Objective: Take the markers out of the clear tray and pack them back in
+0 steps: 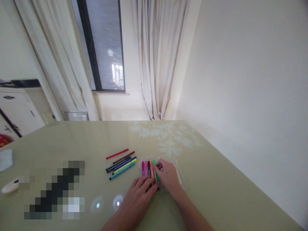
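Observation:
A clear plastic pen case [182, 180] lies on the table with a row of felt-tip markers in it: a magenta marker [142, 168], a pink marker [145, 169], a black marker [149, 168], an orange marker [152, 169] and a green marker [156, 176]. My left hand [136, 196] rests across their lower ends with its fingers stretched out, hiding those ends. At the right end of the row, my right hand [169, 175] has its thumb and fingertips closed on the green marker near its cap. The right side of the case is partly behind this hand.
Left of the case lie several loose markers, among them a red marker [117, 154], a yellow-green marker [125, 165] and a blue marker [122, 171]. Farther left are a blurred dark object [57, 187], a whitish object [10, 186] and a pale cloth [6, 159]. A wall borders the table's right side.

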`<state>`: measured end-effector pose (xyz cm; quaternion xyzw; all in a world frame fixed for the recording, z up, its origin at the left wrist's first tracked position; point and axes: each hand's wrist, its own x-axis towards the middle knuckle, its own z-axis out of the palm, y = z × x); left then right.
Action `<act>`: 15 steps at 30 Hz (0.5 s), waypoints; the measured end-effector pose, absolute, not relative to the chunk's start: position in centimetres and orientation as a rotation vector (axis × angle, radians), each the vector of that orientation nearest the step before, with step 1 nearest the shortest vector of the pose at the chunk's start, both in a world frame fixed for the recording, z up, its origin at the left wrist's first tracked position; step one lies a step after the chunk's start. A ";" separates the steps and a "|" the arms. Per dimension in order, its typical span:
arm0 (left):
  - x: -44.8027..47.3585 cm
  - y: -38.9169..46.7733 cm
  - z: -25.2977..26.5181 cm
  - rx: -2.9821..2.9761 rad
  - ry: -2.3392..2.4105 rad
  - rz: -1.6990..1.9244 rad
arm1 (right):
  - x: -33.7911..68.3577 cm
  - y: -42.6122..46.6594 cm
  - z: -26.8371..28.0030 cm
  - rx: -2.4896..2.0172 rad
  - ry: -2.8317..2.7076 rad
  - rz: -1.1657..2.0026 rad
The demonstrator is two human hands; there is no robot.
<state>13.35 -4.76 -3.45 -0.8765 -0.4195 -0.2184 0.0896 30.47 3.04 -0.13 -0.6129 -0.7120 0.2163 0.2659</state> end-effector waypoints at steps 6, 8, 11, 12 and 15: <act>13.5 -4.7 -3.9 -2.614 -1.234 -0.681 | 30.5 3.0 -0.3 -1.687 -2.018 0.511; 13.6 -4.7 -4.1 -2.604 -1.262 -0.691 | 30.4 3.0 -0.4 -1.704 -2.039 0.468; 13.7 -4.8 -4.0 -2.632 -1.275 -0.717 | 30.4 3.1 -0.7 -1.696 -2.037 0.461; 13.6 -4.7 -3.9 -2.656 -1.284 -0.733 | 30.4 3.1 -0.7 -1.682 -2.029 0.477; 12.3 -3.9 -3.1 -2.650 -1.422 -0.834 | 30.6 3.2 -0.5 -1.620 -1.966 0.547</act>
